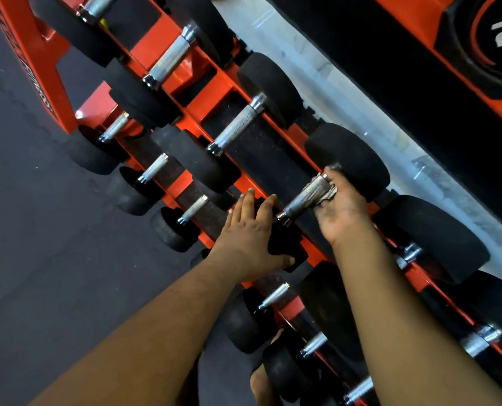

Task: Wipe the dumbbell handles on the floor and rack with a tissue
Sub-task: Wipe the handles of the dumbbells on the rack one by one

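Note:
An orange rack (167, 39) holds two rows of black dumbbells with knurled metal handles. My right hand (342, 206) is wrapped around the far end of one upper-row handle (304, 199), pressing a crumpled grey tissue (329, 196) against it beside the black far head (349, 159). My left hand (251, 234) grips the near black head (288, 247) of that same dumbbell, fingers spread over its top and thumb underneath. The tissue is mostly hidden inside my right hand.
More dumbbell handles run along the upper row (239, 126) and the lower row (192, 209). Dark rubber floor (39, 230) lies left of the rack. A pale wall strip (346, 92) and a black-and-orange weight plate (496, 36) sit behind.

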A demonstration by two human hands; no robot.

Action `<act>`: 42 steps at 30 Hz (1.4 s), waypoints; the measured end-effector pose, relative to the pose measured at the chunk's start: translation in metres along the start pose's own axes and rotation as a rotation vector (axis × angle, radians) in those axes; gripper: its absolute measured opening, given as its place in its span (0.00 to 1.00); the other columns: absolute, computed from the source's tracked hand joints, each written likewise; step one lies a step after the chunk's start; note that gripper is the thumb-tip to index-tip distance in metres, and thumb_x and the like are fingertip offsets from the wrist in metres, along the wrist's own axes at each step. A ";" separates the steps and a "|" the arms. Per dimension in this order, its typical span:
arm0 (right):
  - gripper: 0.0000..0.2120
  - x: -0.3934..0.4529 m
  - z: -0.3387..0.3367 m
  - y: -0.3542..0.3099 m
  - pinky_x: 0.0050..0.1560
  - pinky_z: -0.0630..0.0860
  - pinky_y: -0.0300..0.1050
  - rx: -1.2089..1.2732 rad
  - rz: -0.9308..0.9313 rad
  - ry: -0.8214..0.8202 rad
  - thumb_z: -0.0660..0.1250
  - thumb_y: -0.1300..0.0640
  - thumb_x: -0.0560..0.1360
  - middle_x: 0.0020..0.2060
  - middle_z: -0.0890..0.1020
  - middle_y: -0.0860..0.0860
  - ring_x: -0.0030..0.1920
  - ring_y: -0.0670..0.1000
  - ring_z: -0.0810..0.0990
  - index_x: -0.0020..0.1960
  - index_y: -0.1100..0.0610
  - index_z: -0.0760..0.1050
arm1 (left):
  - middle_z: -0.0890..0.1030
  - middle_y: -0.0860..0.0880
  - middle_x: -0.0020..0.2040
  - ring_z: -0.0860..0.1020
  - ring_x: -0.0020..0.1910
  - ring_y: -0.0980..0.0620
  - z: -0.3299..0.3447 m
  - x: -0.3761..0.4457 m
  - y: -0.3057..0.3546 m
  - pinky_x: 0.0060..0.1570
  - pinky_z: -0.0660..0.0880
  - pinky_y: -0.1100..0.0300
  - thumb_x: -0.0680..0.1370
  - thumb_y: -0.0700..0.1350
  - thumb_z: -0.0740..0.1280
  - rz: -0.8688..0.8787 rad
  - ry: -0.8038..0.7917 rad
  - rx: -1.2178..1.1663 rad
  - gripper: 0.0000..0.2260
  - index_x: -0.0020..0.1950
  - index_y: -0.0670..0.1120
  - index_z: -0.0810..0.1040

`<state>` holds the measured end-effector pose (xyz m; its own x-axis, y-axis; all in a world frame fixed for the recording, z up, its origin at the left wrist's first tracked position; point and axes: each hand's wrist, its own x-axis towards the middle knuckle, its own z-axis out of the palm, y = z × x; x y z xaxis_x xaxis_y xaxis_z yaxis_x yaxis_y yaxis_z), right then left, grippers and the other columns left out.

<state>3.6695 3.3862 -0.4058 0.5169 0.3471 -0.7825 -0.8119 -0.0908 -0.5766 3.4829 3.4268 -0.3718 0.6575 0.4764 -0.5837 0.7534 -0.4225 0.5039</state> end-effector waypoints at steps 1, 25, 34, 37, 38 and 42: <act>0.04 0.003 0.007 -0.001 0.46 0.78 0.45 0.007 -0.018 0.012 0.70 0.58 0.77 0.39 0.79 0.52 0.40 0.51 0.79 0.48 0.57 0.77 | 0.34 0.44 0.81 0.35 0.81 0.44 0.000 0.000 0.000 0.80 0.42 0.46 0.70 0.63 0.75 -0.003 0.003 -0.003 0.54 0.82 0.55 0.40; 0.20 -0.031 -0.016 0.057 0.52 0.82 0.53 -0.594 -0.055 0.111 0.70 0.36 0.73 0.49 0.86 0.51 0.50 0.53 0.85 0.54 0.50 0.81 | 0.34 0.41 0.81 0.34 0.80 0.44 -0.001 -0.001 -0.001 0.80 0.42 0.45 0.70 0.66 0.73 0.014 0.015 -0.010 0.60 0.80 0.52 0.30; 0.09 -0.065 -0.030 0.034 0.50 0.75 0.33 -1.071 -0.549 0.083 0.66 0.55 0.81 0.51 0.85 0.47 0.52 0.49 0.82 0.57 0.52 0.83 | 0.34 0.41 0.81 0.33 0.80 0.44 0.001 0.000 -0.003 0.79 0.39 0.45 0.71 0.65 0.73 0.032 0.026 -0.023 0.59 0.79 0.51 0.28; 0.15 -0.059 -0.008 0.013 0.61 0.73 0.30 -1.350 -0.914 -0.108 0.62 0.58 0.82 0.60 0.83 0.45 0.59 0.44 0.80 0.65 0.53 0.80 | 0.33 0.42 0.81 0.33 0.80 0.44 0.002 -0.001 -0.003 0.79 0.39 0.45 0.70 0.65 0.74 0.031 0.033 -0.024 0.60 0.79 0.52 0.27; 0.17 -0.051 -0.003 0.011 0.66 0.73 0.39 -1.480 -0.976 -0.219 0.58 0.58 0.82 0.62 0.82 0.47 0.63 0.46 0.80 0.66 0.53 0.79 | 0.33 0.42 0.81 0.33 0.80 0.45 0.003 0.000 -0.003 0.79 0.39 0.45 0.70 0.64 0.74 0.031 0.038 -0.030 0.61 0.79 0.52 0.27; 0.25 -0.024 -0.013 0.017 0.78 0.52 0.63 -2.402 -1.038 -0.640 0.54 0.58 0.78 0.71 0.75 0.49 0.76 0.50 0.67 0.74 0.53 0.70 | 0.33 0.44 0.81 0.32 0.80 0.47 0.006 0.000 -0.005 0.79 0.38 0.47 0.69 0.64 0.75 0.036 0.066 -0.047 0.62 0.79 0.50 0.27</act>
<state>3.6463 3.3641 -0.3999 -0.0813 0.8962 -0.4361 0.9967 0.0719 -0.0382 3.4787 3.4245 -0.3777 0.6817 0.5125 -0.5221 0.7280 -0.4045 0.5535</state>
